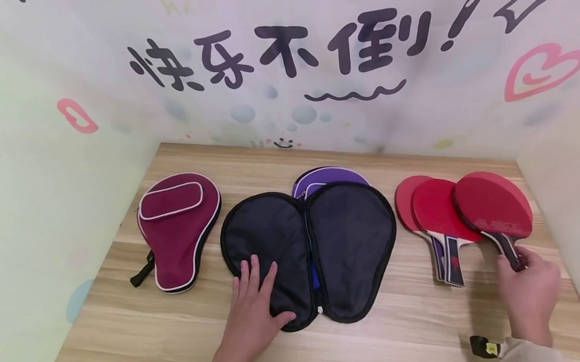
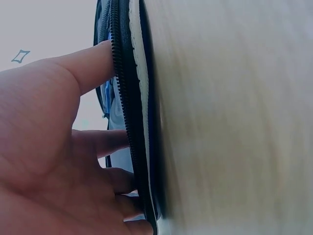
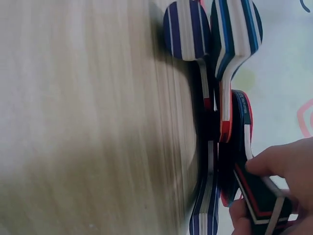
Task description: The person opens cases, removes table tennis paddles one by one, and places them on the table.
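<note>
An unzipped paddle case (image 1: 348, 252) lies spread on the table, its black lining facing up. My left hand (image 1: 251, 307) rests on the left half with fingers spread; in the left wrist view its thumb and fingertips lie along the zipper edge (image 2: 128, 112). On the right, my right hand (image 1: 530, 287) grips the dark handle of a red table tennis paddle (image 1: 492, 206). In the right wrist view, thumb and fingers pinch that handle (image 3: 257, 196) above a striped handle (image 3: 205, 215). Left of it, a bright red paddle (image 1: 437, 205) overlaps another red paddle (image 1: 403, 203).
A closed maroon paddle case (image 1: 179, 246) with white piping lies at the left. Behind the spread case, a purple case (image 1: 333, 174) is partly covered. Printed walls (image 1: 284, 113) border the wooden table (image 1: 400, 334) at the back and sides.
</note>
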Action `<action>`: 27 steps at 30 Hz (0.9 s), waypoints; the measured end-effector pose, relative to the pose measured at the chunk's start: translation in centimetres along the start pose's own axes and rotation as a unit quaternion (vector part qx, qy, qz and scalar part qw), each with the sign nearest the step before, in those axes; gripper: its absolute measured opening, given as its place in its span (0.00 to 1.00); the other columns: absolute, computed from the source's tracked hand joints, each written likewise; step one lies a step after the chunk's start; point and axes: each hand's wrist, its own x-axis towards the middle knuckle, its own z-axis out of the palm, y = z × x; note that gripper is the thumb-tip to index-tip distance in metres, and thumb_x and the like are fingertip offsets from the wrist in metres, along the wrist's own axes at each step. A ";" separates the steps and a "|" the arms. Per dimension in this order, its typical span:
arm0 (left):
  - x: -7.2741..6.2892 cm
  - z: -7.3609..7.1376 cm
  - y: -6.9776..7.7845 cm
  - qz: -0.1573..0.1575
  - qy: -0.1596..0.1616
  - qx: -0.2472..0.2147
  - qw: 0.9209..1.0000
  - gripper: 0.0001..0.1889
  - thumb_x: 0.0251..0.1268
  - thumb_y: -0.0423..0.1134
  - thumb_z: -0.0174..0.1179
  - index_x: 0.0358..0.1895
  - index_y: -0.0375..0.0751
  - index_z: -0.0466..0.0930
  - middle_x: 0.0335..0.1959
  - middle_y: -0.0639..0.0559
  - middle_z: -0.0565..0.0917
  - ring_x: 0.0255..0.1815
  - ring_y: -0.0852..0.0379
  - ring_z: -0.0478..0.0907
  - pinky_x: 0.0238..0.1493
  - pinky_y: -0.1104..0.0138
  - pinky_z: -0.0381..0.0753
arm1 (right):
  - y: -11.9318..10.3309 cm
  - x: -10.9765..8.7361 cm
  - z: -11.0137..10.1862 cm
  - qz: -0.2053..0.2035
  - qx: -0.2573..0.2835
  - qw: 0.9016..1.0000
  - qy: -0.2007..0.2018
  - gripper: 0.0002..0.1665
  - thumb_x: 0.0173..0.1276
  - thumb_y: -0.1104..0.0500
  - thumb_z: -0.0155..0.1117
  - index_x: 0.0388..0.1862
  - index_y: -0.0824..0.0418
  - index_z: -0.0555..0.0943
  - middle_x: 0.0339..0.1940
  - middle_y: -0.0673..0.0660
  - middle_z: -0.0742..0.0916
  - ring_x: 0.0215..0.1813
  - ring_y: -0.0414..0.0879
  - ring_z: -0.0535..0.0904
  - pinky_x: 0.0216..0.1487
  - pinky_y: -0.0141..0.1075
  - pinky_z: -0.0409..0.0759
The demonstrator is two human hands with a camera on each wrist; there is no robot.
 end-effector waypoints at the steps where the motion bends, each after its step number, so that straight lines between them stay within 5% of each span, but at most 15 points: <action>1: -0.1 0.0 0.0 0.002 0.004 0.001 1.000 0.53 0.52 0.57 0.76 0.81 0.48 0.59 0.85 0.36 0.43 0.86 0.34 0.38 0.81 0.36 0.46 | 0.1 -0.1 0.1 -0.005 -0.004 1.000 -0.008 0.28 0.71 0.60 0.60 0.66 0.72 0.77 0.52 0.78 0.84 0.46 0.61 0.75 0.33 0.33 0.62; 10: -0.2 -1.0 0.1 -0.016 0.041 0.007 0.999 0.50 0.55 0.55 0.75 0.80 0.46 0.60 0.84 0.33 0.47 0.85 0.31 0.39 0.80 0.35 0.49 | 0.0 -0.7 0.5 0.000 -0.019 0.998 -0.053 0.35 0.71 0.58 0.57 0.72 0.76 0.68 0.56 0.78 0.75 0.60 0.70 0.63 0.41 0.46 0.59; 15: 0.0 -1.8 -0.6 -0.043 0.092 0.024 0.995 0.50 0.59 0.53 0.73 0.81 0.43 0.56 0.83 0.30 0.47 0.84 0.28 0.41 0.78 0.33 0.50 | -1.2 -1.2 0.6 -0.020 0.009 1.000 0.007 0.33 0.71 0.59 0.57 0.71 0.75 0.70 0.61 0.79 0.73 0.66 0.70 0.61 0.53 0.59 0.58; 18: 0.1 -2.2 -1.0 -0.069 0.104 0.013 0.992 0.50 0.64 0.52 0.70 0.82 0.41 0.51 0.83 0.28 0.47 0.83 0.27 0.45 0.78 0.32 0.50 | -2.7 -1.6 0.6 -0.070 0.049 0.995 0.050 0.27 0.70 0.61 0.60 0.66 0.70 0.78 0.57 0.74 0.80 0.55 0.49 0.74 0.58 0.42 0.66; 20: 0.0 -2.4 -1.2 -0.088 0.110 0.002 0.990 0.49 0.65 0.52 0.69 0.82 0.40 0.50 0.82 0.27 0.49 0.81 0.27 0.50 0.77 0.33 0.51 | -3.8 -2.0 0.6 -0.109 0.074 0.990 0.042 0.24 0.69 0.63 0.62 0.63 0.67 0.81 0.52 0.70 0.84 0.43 0.28 0.75 0.48 0.22 0.67; 22: -0.1 -2.5 -1.3 -0.105 0.114 0.000 0.988 0.49 0.66 0.52 0.68 0.82 0.38 0.49 0.80 0.25 0.54 0.78 0.27 0.57 0.77 0.35 0.52 | -4.9 -2.7 0.8 -0.146 0.089 0.985 0.009 0.22 0.70 0.62 0.65 0.61 0.64 0.82 0.48 0.66 0.87 0.36 0.14 0.67 0.37 0.12 0.65; 27: -0.1 -2.5 -1.3 -0.123 0.120 0.011 0.985 0.49 0.65 0.51 0.68 0.81 0.37 0.51 0.67 0.27 0.74 0.64 0.29 0.69 0.75 0.41 0.55 | -7.3 -4.8 2.6 -0.254 0.102 0.954 -0.121 0.23 0.70 0.64 0.66 0.63 0.68 0.79 0.44 0.65 0.89 0.36 0.17 0.74 0.34 0.15 0.73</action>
